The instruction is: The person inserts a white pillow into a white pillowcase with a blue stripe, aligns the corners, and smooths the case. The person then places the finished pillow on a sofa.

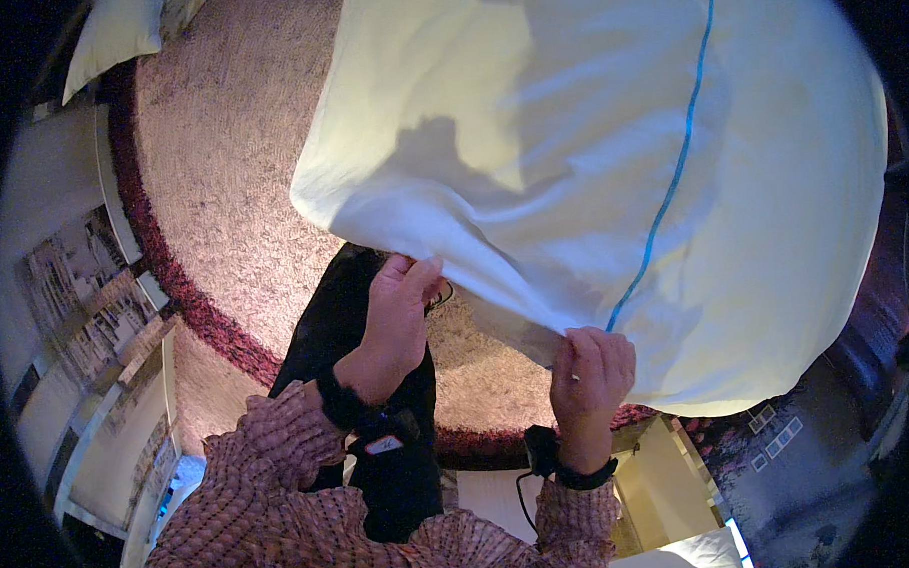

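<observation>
A large pale fabric sheet, white to light yellow with one blue stripe, spreads across the upper and right part of the view. My left hand pinches its near edge between thumb and fingers. Further right, my right hand grips the same edge close to the lower end of the stripe. Between both hands the edge is drawn fairly straight, with folds running up from it. Each wrist wears a black band. Part of the underside hangs below the edge.
Below the fabric lies a beige rug with a dark red border. An open cardboard box stands at the lower right. Low furniture lines the left side. A pillow shows at the upper left.
</observation>
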